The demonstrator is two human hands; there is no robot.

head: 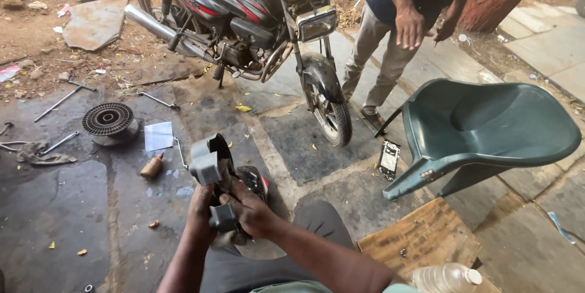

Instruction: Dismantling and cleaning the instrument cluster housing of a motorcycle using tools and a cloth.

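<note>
A grey moulded motorcycle part (209, 165), angular with a curved black inner edge, is held low over the stained stone floor (73, 208), just in front of the person's knees. The left hand (201, 208) is wrapped around its lower left side; the right hand (250, 211) is clenched on a small grey block (223, 217) at its base. The part is judged rigid plastic, light, and liable to crack if twisted; the thicker lower body is judged the safer hold. Both hands appear greasy, so slipping is a risk. A black finned disc (108, 119), a white paper (159, 135) and long metal tools (61, 101) lie to the left. A motorcycle (244, 13) stands ahead, beside a green plastic chair (487, 128). Another person (396, 31) stands behind.
</note>
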